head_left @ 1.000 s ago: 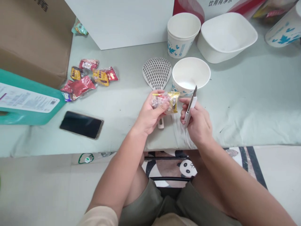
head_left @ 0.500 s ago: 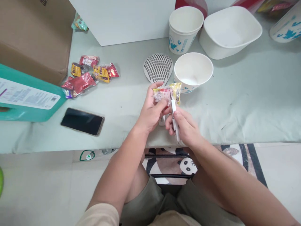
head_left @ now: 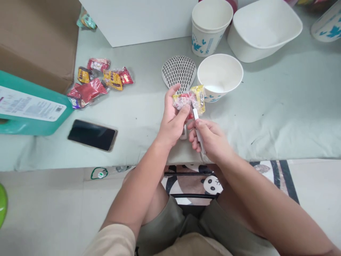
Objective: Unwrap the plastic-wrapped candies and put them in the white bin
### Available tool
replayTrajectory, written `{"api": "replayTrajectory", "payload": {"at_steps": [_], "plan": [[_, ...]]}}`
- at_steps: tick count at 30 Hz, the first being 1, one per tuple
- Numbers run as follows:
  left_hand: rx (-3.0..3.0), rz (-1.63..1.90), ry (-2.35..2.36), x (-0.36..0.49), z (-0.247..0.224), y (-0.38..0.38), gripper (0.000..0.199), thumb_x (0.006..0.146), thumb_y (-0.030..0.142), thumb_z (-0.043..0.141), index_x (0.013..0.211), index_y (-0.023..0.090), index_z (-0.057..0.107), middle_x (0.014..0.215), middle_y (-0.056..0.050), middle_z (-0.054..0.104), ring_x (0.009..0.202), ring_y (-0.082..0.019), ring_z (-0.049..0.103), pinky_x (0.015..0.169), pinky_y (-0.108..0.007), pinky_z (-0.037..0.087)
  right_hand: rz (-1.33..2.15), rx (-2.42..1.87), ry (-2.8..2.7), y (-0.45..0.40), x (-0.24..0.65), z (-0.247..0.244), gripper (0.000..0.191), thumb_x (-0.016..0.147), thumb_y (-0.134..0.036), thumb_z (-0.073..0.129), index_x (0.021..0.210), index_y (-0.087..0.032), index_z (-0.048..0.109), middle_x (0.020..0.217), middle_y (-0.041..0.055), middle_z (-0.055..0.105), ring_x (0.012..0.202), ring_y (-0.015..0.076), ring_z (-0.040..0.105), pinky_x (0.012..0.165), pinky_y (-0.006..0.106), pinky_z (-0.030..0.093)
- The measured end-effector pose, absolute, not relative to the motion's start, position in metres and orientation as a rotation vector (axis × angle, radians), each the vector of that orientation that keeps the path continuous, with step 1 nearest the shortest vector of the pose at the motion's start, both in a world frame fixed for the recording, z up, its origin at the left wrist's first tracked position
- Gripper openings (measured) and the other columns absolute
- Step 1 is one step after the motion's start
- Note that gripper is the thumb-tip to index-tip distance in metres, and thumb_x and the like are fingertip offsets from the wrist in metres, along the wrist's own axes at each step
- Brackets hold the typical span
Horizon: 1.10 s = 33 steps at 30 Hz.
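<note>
My left hand (head_left: 174, 119) is closed on a few small wrapped snacks (head_left: 183, 99) in clear, red and yellow film, thumb pressed on top. My right hand (head_left: 209, 138) grips a slim white utility knife (head_left: 198, 129); its dark tip touches or lies just over the film by my left thumb. Beneath the snacks lies a grey perforated scoop (head_left: 179, 71), its handle mostly hidden by my hands. Just behind the snacks, to the right, stands an open paper cup (head_left: 220, 76) with a blue print.
Several wrapped snacks (head_left: 92, 90) lie at the left beside a teal jug (head_left: 32, 106) and a cardboard box (head_left: 37, 42). A phone (head_left: 92, 135) rests near the table's front edge. Stacked paper cups (head_left: 210, 28) and a white tub (head_left: 266, 32) stand at the back.
The view has shifted slightly, so the table things sit a little higher. My left fingers have lifted a bit, and the knife tip has moved slightly left along the film.
</note>
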<state>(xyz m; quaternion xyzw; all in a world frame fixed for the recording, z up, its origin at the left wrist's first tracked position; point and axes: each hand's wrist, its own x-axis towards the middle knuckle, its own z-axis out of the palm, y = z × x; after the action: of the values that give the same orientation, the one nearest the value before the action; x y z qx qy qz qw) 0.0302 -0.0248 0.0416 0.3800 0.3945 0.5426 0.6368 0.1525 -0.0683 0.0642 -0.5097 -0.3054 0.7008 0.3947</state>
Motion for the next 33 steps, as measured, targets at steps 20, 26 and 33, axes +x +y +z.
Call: {"api": "replayTrajectory", "payload": {"at_steps": [20, 26, 33], "plan": [[0.597, 1.385, 1.008, 0.025, 0.059, -0.018, 0.053, 0.091, 0.038, 0.077, 0.135, 0.038, 0.048, 0.129, 0.0, 0.065, 0.128, -0.022, 0.066, 0.097, -0.031, 0.057, 1.923, -1.28, -0.833, -0.074, 0.149, 0.059, 0.042, 0.087, -0.058, 0.072, 0.086, -0.017, 0.063, 0.059, -0.0033, 0.062, 0.042, 0.0076, 0.056, 0.036, 0.017, 0.042], [0.578, 1.428, 1.026, 0.018, 0.063, -0.013, 0.047, 0.099, 0.032, 0.067, 0.14, 0.039, 0.045, 0.133, 0.001, 0.066, 0.126, -0.019, 0.068, 0.091, -0.027, 0.059, 1.939, -1.33, -0.905, -0.075, 0.146, 0.054, 0.041, 0.092, -0.058, 0.064, 0.088, -0.018, 0.062, 0.061, -0.0028, 0.061, 0.044, 0.0084, 0.055, 0.037, 0.018, 0.042], [0.549, 1.507, 0.997, 0.004, 0.069, -0.009, 0.056, 0.088, 0.032, 0.076, 0.134, 0.042, 0.045, 0.127, 0.002, 0.067, 0.12, -0.018, 0.069, 0.091, -0.027, 0.059, 1.304, -1.354, -1.529, -0.077, 0.169, 0.054, 0.047, 0.103, -0.059, 0.046, 0.088, -0.021, 0.068, 0.072, 0.0029, 0.063, 0.064, 0.0158, 0.061, 0.062, 0.031, 0.051]]}}
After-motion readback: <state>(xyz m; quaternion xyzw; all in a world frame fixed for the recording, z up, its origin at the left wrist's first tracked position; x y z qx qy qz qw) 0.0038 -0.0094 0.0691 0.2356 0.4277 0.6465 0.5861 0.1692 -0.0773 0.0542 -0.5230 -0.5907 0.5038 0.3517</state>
